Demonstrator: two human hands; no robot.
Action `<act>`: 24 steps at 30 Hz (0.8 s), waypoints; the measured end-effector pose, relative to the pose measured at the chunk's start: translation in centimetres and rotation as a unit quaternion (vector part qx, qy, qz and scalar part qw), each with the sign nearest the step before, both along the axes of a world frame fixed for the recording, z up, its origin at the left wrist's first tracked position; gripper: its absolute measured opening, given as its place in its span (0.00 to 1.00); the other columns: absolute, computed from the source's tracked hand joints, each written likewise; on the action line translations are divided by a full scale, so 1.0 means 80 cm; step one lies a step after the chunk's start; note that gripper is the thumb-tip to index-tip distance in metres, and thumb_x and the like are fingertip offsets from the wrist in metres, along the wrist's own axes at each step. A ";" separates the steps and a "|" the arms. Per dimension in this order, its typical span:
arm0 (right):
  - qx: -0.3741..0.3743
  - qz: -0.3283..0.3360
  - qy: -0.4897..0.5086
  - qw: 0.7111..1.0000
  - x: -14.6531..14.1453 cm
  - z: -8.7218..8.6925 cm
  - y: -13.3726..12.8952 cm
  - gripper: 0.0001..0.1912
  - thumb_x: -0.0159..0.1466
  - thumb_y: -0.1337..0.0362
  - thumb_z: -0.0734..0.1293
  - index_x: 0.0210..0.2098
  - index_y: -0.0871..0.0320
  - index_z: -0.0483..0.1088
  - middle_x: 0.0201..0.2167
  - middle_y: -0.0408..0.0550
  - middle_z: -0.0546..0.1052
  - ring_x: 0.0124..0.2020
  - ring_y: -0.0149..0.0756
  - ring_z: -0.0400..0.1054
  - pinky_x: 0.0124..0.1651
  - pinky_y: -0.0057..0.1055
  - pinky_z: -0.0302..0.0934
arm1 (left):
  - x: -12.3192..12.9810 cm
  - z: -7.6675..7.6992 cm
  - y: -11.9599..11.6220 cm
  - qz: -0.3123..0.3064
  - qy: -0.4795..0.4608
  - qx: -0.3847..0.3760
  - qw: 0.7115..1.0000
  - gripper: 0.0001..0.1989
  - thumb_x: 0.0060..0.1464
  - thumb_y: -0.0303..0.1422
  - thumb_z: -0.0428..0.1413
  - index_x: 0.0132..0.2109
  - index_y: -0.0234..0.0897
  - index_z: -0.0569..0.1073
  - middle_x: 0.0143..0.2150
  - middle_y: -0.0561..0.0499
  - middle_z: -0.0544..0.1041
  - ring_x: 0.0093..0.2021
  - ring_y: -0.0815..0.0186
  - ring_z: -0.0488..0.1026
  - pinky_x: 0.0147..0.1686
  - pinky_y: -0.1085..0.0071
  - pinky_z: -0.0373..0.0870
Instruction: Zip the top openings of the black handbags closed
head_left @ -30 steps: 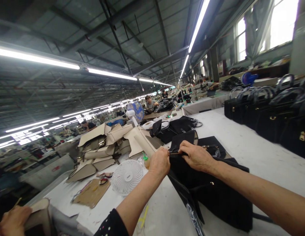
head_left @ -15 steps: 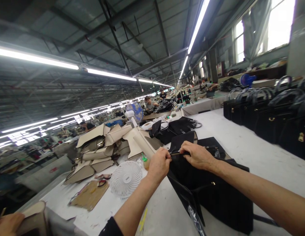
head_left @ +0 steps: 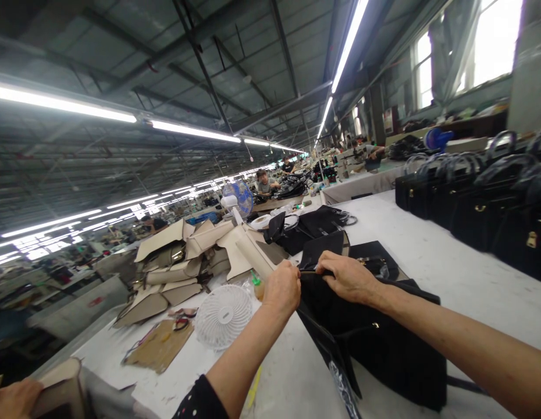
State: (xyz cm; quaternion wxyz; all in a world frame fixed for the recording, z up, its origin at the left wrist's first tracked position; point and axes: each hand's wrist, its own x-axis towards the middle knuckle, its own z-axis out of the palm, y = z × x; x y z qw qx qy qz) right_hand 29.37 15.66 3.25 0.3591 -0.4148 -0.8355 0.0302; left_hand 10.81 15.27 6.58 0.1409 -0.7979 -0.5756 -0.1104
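A black handbag [head_left: 392, 349] lies tilted on the white tabletop in front of me, with a small gold fitting on its side and a plastic-wrapped strap hanging at its near edge. My left hand [head_left: 283, 285] pinches the far left end of the bag's top edge. Close beside it, my right hand [head_left: 346, 276] grips the same edge between thumb and fingers. Both hands are closed on the bag, and the fingertips are partly hidden. More black bag pieces [head_left: 323, 250] lie just beyond my hands.
Beige bag parts [head_left: 174, 273] are heaped at the left. Nearer are a white round fan [head_left: 224, 317], a green-capped bottle [head_left: 257, 285], and scissors [head_left: 182, 323] by a cardboard piece [head_left: 159, 346]. Finished black bags [head_left: 493, 215] line the right. Another person's hand [head_left: 17, 398] holds a beige piece at lower left.
My left hand has turned slightly, its back now more toward me, still at the bag's edge. The right hand and the bag have shifted only a little to the left.
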 end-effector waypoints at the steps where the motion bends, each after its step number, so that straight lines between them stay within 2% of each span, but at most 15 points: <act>1: 0.002 -0.001 0.000 1.000 0.000 -0.001 0.001 0.10 0.56 0.73 0.61 0.34 0.56 0.70 0.38 0.44 0.71 0.37 0.31 0.67 0.43 0.27 0.58 | 0.000 0.000 0.001 -0.002 0.003 0.000 1.000 0.10 0.53 0.29 0.49 0.32 0.38 0.75 0.36 0.49 0.72 0.35 0.64 0.71 0.34 0.70 0.63; 6: -0.002 -0.012 0.008 1.000 0.003 -0.005 0.009 0.08 0.57 0.71 0.61 0.34 0.56 0.70 0.37 0.44 0.71 0.36 0.32 0.67 0.42 0.28 0.58 | -0.007 -0.004 0.002 -0.050 -0.041 0.000 0.998 0.05 0.48 0.28 0.52 0.29 0.38 0.74 0.36 0.53 0.71 0.33 0.68 0.69 0.33 0.73 0.62; 10: -0.011 -0.006 0.019 1.000 0.005 -0.006 0.012 0.07 0.56 0.71 0.62 0.33 0.56 0.69 0.37 0.44 0.71 0.37 0.33 0.67 0.43 0.28 0.58 | -0.014 -0.004 -0.001 -0.123 -0.099 -0.001 0.987 0.04 0.46 0.28 0.54 0.28 0.38 0.73 0.42 0.54 0.68 0.32 0.72 0.68 0.32 0.74 0.63; 13: -0.009 0.012 0.004 1.000 0.005 -0.004 0.012 0.10 0.55 0.71 0.62 0.36 0.55 0.69 0.39 0.43 0.70 0.39 0.33 0.67 0.43 0.28 0.58 | -0.018 -0.001 -0.004 -0.175 -0.124 -0.026 0.976 0.04 0.46 0.28 0.54 0.27 0.37 0.74 0.47 0.54 0.66 0.34 0.72 0.68 0.34 0.75 0.65; 16: -0.007 0.030 -0.019 0.999 0.005 -0.002 0.010 0.14 0.54 0.71 0.62 0.39 0.54 0.69 0.42 0.43 0.70 0.40 0.34 0.67 0.43 0.28 0.58 | -0.021 0.000 -0.006 -0.193 -0.135 -0.045 0.971 0.03 0.45 0.28 0.55 0.27 0.37 0.74 0.48 0.53 0.66 0.34 0.72 0.68 0.34 0.75 0.65; 24: -0.021 0.039 -0.064 0.997 0.004 0.001 0.008 0.13 0.57 0.68 0.63 0.42 0.51 0.68 0.42 0.42 0.69 0.40 0.34 0.67 0.42 0.29 0.58 | -0.024 0.001 -0.006 -0.236 -0.140 -0.049 0.960 0.04 0.46 0.26 0.55 0.28 0.37 0.74 0.48 0.52 0.67 0.40 0.69 0.69 0.38 0.74 0.66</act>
